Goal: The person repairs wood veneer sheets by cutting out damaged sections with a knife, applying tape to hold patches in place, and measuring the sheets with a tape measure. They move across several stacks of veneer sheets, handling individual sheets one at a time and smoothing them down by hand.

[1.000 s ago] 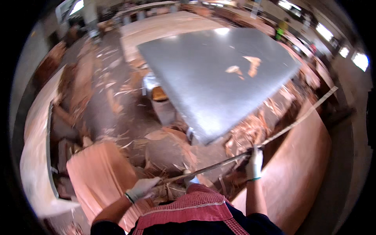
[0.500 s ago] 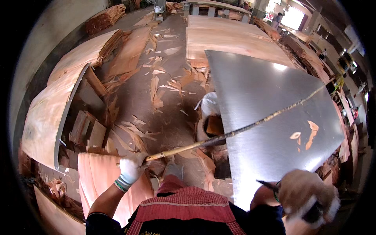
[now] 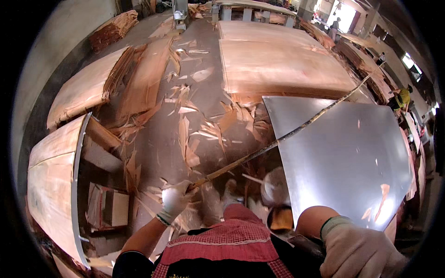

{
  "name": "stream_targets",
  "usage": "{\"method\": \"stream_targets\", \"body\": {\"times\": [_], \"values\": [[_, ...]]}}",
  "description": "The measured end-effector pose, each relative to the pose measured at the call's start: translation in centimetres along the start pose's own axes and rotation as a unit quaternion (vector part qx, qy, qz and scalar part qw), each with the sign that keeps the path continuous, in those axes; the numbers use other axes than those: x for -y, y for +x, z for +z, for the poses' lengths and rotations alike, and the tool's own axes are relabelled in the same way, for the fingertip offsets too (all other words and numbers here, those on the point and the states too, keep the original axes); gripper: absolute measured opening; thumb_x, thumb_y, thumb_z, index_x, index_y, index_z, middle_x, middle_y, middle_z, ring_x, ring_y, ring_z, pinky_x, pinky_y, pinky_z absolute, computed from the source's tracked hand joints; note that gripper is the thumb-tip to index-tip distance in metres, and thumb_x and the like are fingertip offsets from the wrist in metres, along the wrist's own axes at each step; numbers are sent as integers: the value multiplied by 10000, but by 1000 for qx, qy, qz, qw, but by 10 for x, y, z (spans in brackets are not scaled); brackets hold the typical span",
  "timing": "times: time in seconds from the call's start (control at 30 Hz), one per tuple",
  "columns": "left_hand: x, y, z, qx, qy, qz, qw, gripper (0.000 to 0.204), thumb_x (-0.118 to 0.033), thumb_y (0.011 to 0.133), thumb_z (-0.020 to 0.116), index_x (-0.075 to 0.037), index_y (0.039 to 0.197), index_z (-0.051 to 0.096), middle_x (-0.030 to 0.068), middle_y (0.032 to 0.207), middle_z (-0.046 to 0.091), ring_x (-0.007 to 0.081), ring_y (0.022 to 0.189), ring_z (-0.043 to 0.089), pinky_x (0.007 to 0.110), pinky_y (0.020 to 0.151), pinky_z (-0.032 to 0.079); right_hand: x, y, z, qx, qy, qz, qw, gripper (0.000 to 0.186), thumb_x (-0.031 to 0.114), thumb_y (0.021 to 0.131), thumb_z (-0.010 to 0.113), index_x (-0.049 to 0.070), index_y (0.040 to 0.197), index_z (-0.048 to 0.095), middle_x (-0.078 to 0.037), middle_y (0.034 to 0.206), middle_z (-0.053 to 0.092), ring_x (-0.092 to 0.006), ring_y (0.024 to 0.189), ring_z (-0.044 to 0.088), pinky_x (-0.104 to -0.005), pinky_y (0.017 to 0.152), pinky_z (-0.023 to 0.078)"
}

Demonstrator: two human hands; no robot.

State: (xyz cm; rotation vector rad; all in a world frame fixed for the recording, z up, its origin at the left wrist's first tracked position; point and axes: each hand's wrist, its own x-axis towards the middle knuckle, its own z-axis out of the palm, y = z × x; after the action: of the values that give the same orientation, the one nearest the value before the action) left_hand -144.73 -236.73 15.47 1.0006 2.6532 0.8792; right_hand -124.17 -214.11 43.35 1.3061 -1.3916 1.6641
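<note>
My left hand [image 3: 176, 200], in a pale glove, is closed round the near end of a long thin wooden stick [image 3: 303, 126]. The stick slants up to the right, across the shiny metal-topped table [image 3: 333, 153]. My right hand [image 3: 364, 250], also gloved, is low at the right by the table's near edge. Its back faces up and its fingers look curled, partly hidden. A dark, flat-looking thing [image 3: 306, 243] shows beside my right forearm; I cannot tell whether the hand holds it. Small veneer scraps [image 3: 382, 197] lie on the metal.
A pale bucket [image 3: 276, 185] and a dark round container [image 3: 281, 220] stand beside the table. Veneer stacks [image 3: 287, 65] lie ahead, with another veneer-topped bench [image 3: 53, 185] at the left. Torn veneer strips [image 3: 185, 139] litter the floor. A co-worker [image 3: 402, 98] is at the far right.
The view has shifted, and the table sits lower in it. My left hand still grips the stick. My right hand has turned its back upward; the dark pointed thing by its wrist no longer shows there.
</note>
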Motion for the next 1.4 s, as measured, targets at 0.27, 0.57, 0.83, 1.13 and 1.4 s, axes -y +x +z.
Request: {"method": "stream_targets", "body": {"times": [0.27,0.57,0.83,1.13,1.4], "values": [[53,208,-14,76,-63,-52,994,260,-292,874,674,-90,1037,672,140,833,676,309,711,650,400,643,493,-210,66,-195,60,91,-97,989,346,187,958,589,230,1301,572,-70,653,592,-66,399,427,-178,334,290],[170,437,-58,121,22,-121,985,271,-349,855,683,-83,901,661,150,710,641,325,638,635,419,566,466,-407,125,-391,88,129,8,988,186,126,919,576,150,1089,648,-86,673,602,-144,442,510,-255,362,353],[276,759,-88,55,133,0,990,299,-377,865,676,-79,878,658,161,702,640,352,591,624,445,546,458,-623,4,-607,-482,-330,432,687,179,207,977,542,42,974,612,0,741,599,-79,594,487,-260,515,398],[206,1171,32,213,-82,166,959,299,-335,859,631,-38,877,596,209,800,634,417,802,614,497,683,451,-747,-426,-558,-605,-298,694,253,390,287,879,570,-23,1114,612,-229,1007,665,-349,955,630,-408,802,496],[308,1357,150,418,-45,68,905,242,-244,910,587,-3,903,566,160,763,645,271,643,607,394,588,469,-879,-365,-681,-642,-233,712,164,466,347,850,576,-16,1140,612,-266,1000,662,-373,940,663,-455,799,520]]}}
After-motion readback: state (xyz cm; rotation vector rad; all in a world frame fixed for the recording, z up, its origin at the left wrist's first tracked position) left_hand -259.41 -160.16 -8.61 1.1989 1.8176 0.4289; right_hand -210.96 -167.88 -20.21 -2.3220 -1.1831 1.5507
